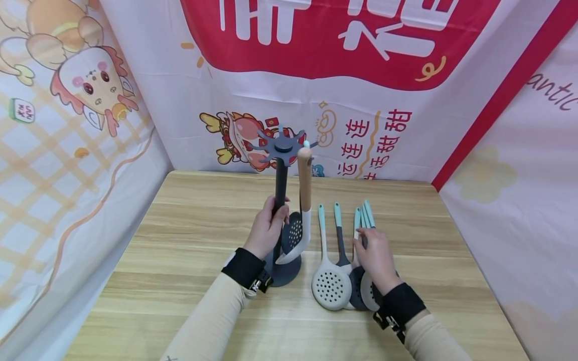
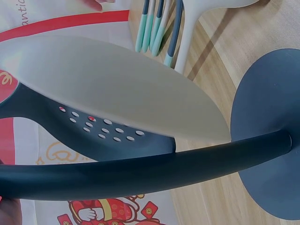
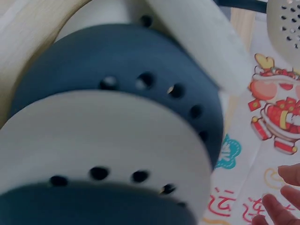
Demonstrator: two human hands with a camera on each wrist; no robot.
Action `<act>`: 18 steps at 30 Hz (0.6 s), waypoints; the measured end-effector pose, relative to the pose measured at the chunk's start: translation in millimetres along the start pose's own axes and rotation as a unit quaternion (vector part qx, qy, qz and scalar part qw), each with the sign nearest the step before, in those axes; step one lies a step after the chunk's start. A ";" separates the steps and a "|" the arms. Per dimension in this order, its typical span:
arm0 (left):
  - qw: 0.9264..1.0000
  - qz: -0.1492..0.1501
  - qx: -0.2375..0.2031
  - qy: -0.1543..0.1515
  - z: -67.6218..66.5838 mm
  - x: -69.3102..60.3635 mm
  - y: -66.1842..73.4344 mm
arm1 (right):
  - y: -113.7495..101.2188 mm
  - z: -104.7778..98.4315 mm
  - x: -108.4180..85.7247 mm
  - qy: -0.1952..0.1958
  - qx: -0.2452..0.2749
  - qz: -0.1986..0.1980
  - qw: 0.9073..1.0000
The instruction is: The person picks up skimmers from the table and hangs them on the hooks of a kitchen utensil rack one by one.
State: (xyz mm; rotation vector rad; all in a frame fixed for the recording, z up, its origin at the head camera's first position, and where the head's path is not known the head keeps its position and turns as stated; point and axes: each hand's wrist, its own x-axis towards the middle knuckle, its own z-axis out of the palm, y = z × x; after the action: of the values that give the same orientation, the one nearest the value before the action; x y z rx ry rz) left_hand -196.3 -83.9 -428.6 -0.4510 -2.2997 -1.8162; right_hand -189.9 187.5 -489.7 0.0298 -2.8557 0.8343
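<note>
My left hand (image 1: 265, 228) grips the black pole of a utensil stand (image 1: 281, 183), its fingers wrapped round the shaft. From the stand's hooked top hang a white utensil with a wooden handle (image 1: 305, 180) and a dark perforated utensil (image 1: 292, 233). The white one's broad head (image 2: 112, 89) overlaps the dark holed one (image 2: 101, 129) in the left wrist view. My right hand (image 1: 376, 255) hovers over the mint-tipped handles (image 1: 368, 214) of several utensils on the table. Its spread fingertips (image 3: 276, 211) show nothing between them in the right wrist view.
A white skimmer (image 1: 331, 287) lies at the left of the row, with a dark-necked utensil (image 1: 339, 235) next to it. Overlapping perforated heads (image 3: 117, 56) lie near the right wrist. The stand's round base (image 1: 286, 271) rests on the wooden table (image 1: 180, 250). A printed cloth (image 1: 253, 90) hangs behind.
</note>
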 end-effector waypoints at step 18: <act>1.000 -0.008 0.000 -0.001 -0.4 0.2 0.1 | 42.8 0.4 7.6 -0.047 0.019 0.105 0.993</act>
State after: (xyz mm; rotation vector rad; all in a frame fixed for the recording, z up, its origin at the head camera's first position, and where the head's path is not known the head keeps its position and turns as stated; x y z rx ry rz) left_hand -196.5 -84.3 -428.3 -0.4359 -2.3107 -1.8224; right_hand -200.3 223.7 -511.6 -0.2371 -2.9682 0.9499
